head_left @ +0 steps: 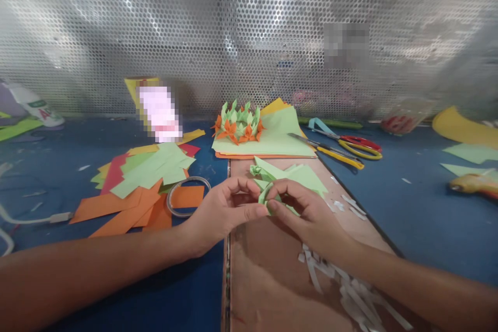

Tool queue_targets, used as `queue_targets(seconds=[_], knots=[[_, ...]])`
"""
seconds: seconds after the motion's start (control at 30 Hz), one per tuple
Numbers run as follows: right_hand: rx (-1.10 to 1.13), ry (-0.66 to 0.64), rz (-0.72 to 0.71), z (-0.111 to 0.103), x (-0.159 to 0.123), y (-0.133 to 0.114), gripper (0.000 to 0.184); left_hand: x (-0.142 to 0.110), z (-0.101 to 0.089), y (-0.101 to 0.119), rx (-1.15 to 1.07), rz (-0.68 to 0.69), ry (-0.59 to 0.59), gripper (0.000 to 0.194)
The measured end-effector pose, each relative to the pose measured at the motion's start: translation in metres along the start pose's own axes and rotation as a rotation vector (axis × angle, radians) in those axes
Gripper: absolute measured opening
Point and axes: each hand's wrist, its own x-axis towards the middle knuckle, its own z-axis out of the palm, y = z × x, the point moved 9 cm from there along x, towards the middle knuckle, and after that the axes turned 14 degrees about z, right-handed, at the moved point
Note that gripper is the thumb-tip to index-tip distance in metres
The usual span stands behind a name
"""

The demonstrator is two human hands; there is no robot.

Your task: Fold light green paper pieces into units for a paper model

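My left hand (225,207) and my right hand (303,212) meet over a brown board (268,275), both pinching one small folded light green paper piece (267,198). Fingers of both hands are closed on it. Just behind it lie more light green paper pieces (299,174) and a tiny folded green shape (257,169). Farther back, a ring of folded green and orange paper flowers (238,124) sits on a stack of green, yellow and orange sheets (280,140).
Loose orange, green, red and yellow sheets (143,181) and a clear tape roll (187,194) lie left. Scissors (342,148) lie back right, a glue gun (472,184) at far right. White paper strips (350,290) litter the board. A perforated metal wall (249,26) stands behind.
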Motion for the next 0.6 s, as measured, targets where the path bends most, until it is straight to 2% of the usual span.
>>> queue_targets(seconds=[0.1,0.2,0.6], knots=[[0.000,0.012,0.030,-0.001,0.000,0.003,0.006,-0.001,0.007,0.002,-0.009,0.003,-0.054,0.026],[-0.006,0.034,0.034,-0.002,-0.001,0.003,0.005,-0.003,0.008,0.003,0.032,0.015,-0.069,0.022],[-0.055,0.083,-0.079,-0.002,-0.006,-0.009,0.010,-0.007,0.007,0.000,0.071,-0.012,-0.061,0.014]])
